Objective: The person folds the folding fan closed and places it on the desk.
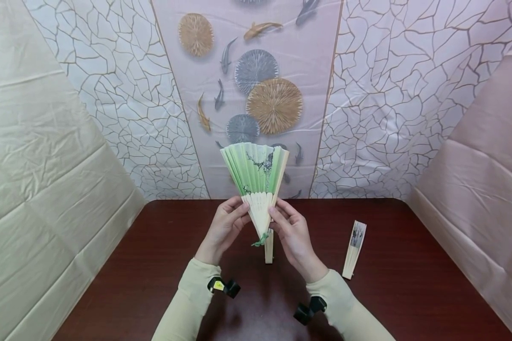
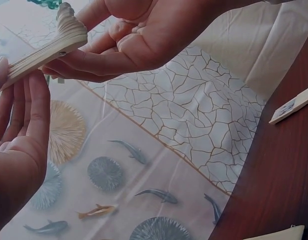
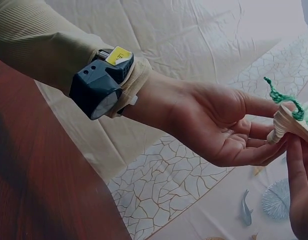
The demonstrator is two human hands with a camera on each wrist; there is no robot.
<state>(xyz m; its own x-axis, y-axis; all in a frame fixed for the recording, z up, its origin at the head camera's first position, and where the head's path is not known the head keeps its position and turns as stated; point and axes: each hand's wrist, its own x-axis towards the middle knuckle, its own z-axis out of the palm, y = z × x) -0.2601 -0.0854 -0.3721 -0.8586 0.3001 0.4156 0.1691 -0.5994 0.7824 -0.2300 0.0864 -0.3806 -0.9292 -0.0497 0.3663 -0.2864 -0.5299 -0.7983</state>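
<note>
A partly spread folding fan (image 1: 256,173) with green pleats, a dark branch print and pale ribs is held up over the table. My left hand (image 1: 226,224) pinches its left edge between thumb and fingers at the ribs. On the other edge, my right hand (image 1: 294,231) grips the ribs the same way. A green cord (image 1: 261,240) hangs from the fan's pivot end. In the left wrist view the fan's ribs (image 2: 46,52) run between both hands. The right wrist view shows the knotted cord (image 3: 285,97) beside the rib ends.
One folded fan (image 1: 269,253) lies on the dark red table (image 1: 166,265) behind the held fan, partly hidden. Another folded fan (image 1: 354,249) with a grey print lies to the right. Fabric walls (image 1: 68,142) enclose the table's sides and back.
</note>
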